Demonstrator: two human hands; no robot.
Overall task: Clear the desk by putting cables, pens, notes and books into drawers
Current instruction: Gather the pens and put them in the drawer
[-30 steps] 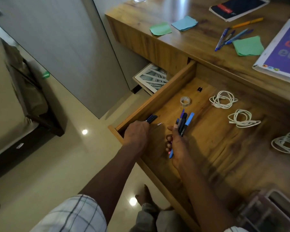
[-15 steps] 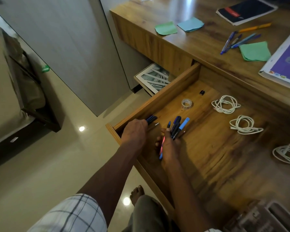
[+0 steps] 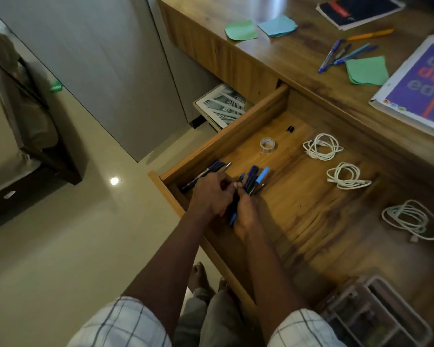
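In the open drawer (image 3: 236,136), toward seven o'clock, the right grip (image 3: 247,214) is clamped on a bundle of pens (image 3: 254,179), blue and black, fanned toward one o'clock. The left grip (image 3: 210,194) curls onto the same bundle. Stowing pens, I judge: next, lay them flat by the stowed pens (image 3: 210,169) at ten o'clock.

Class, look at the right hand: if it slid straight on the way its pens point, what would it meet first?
Probably the tape roll: the right hand aims its pens roughly at it, with bare drawer floor between. It could pass just beside it.
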